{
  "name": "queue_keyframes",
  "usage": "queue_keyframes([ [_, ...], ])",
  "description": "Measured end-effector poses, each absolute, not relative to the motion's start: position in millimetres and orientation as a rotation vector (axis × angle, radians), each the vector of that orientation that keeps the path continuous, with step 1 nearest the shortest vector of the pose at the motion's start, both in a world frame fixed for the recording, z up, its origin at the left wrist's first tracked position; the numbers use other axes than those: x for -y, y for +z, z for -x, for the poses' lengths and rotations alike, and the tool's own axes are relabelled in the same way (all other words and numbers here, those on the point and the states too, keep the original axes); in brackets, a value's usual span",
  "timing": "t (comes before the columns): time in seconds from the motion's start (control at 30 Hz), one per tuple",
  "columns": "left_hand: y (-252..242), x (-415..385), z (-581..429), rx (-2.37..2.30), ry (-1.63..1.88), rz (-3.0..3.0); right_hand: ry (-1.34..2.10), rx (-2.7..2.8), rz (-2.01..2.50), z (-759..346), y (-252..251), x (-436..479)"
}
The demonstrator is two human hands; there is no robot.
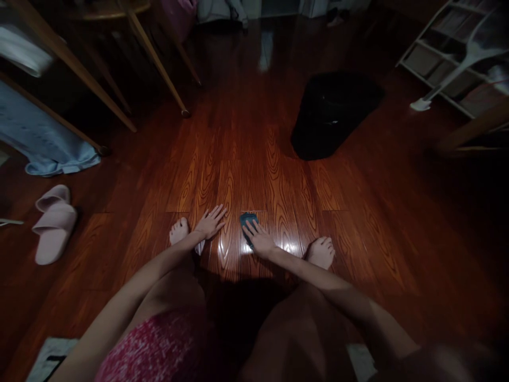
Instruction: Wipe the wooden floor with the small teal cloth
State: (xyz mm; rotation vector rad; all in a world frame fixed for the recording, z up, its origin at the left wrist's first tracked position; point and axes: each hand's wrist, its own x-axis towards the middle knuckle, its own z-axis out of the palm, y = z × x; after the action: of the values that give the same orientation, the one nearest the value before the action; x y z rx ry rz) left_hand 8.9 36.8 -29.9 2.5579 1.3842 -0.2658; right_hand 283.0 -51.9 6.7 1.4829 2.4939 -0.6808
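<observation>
My right hand lies on a small dark teal cloth on the wooden floor, fingers stretched out and pressing flat over it. Part of the cloth shows beyond the fingertips and along the hand's left side. To the left, my left hand is spread open, palm down, at or just above the boards; whether it touches them I cannot tell. A small whitish thing shows by the left wrist, mostly hidden, its kind unclear. My bare feet stand on either side of the hands.
A black bin-like container stands ahead on the right. Wooden chair legs and hanging light-blue fabric are at the left. Pink slippers lie on the floor there. A white shelf rack is at the far right.
</observation>
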Motion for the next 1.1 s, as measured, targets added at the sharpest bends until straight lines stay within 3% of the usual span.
queue_keyframes([
  [0.17, -29, -36, -10, -1.405, -0.296, -2.545, -0.526, -2.276, -1.819, -296, 0, 44],
  [0.37, -28, -37, -8, -1.392, -0.296, -2.549, -0.687, -2.295, -1.626, -280, -9, 60],
  [0.6, -31, -37, -7, -1.387, -0.277, -2.567, -0.549, -2.284, -1.821, -293, 0, 43],
  [0.8, -29, -37, -8, -1.388, -0.286, -2.553, -0.720, -2.290, -1.573, -282, -1, 62],
  [1.1, -30, -37, -8, -1.386, -0.273, -2.558, -0.459, -2.241, -1.863, -299, 1, 40],
])
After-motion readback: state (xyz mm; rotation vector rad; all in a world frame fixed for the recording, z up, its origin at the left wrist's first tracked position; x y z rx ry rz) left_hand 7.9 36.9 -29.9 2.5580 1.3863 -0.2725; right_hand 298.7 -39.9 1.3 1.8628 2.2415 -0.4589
